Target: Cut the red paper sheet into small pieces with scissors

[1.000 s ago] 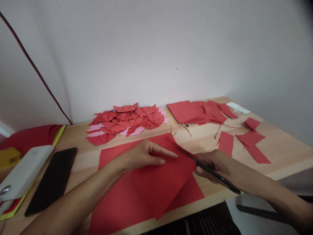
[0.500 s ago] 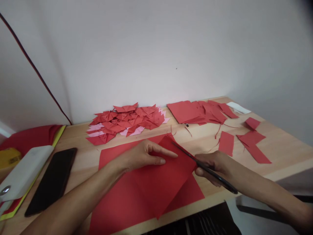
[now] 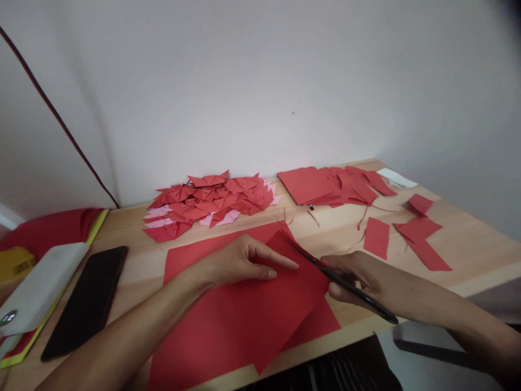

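Note:
A large red paper sheet (image 3: 228, 336) lies on the wooden table (image 3: 468, 244) in front of me, with a folded part (image 3: 280, 304) lying over it. My left hand (image 3: 244, 260) rests on the fold, fingers stretched out and pressing it flat. My right hand (image 3: 358, 274) grips black scissors (image 3: 345, 285) at the paper's right edge. Their blades (image 3: 305, 255) point up and left along that edge, close to my left fingertips.
A heap of folded red and pink paper pieces (image 3: 207, 203) sits at the back. Red squares (image 3: 329, 184) and cut strips (image 3: 407, 236) lie at the right. A black phone (image 3: 87, 298), a white object (image 3: 40, 288) and red-yellow sheets (image 3: 49, 228) are at the left.
The folded paper has shifted slightly down and left under my left hand. My right hand with the scissors has stayed at the paper's right edge, moving only a little.

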The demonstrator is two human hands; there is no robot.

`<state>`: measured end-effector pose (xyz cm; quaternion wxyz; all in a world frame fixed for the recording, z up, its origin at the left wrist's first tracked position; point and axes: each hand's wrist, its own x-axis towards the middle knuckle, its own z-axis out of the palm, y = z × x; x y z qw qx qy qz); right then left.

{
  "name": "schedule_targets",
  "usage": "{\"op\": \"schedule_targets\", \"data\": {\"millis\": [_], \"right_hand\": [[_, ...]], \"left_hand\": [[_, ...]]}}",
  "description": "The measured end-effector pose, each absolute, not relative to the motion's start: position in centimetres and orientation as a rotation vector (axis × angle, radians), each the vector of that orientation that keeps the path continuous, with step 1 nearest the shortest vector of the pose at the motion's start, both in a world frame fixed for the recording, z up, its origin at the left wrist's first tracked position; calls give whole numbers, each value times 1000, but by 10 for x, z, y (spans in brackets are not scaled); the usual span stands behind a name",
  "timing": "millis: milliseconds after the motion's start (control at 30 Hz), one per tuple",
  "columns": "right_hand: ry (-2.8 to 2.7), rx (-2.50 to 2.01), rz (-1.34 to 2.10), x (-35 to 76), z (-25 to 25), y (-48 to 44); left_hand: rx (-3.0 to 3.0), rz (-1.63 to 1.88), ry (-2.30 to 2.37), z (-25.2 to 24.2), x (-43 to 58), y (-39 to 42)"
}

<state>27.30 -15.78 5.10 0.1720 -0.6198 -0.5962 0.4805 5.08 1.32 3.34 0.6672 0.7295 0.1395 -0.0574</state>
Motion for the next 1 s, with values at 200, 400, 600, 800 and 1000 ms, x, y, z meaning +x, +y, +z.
{"op": "schedule_targets", "data": {"millis": [200, 400, 600, 800, 1000], "right_hand": [[-1638, -1731, 1371, 265, 53, -154], [-1598, -1802, 1291, 258, 51, -154], [-1527, -1781, 1302, 256, 48, -155], [-1509, -1726, 1340, 257, 42, -156], [-1641, -1760, 1283, 259, 45, -157]], "left_hand": [[1629, -118, 285, 36, 53, 9], [1580, -99, 275, 31, 54, 10], [1566, -91, 265, 30, 54, 10], [1601, -86, 275, 30, 55, 10], [1668, -94, 284, 33, 54, 11]]}}
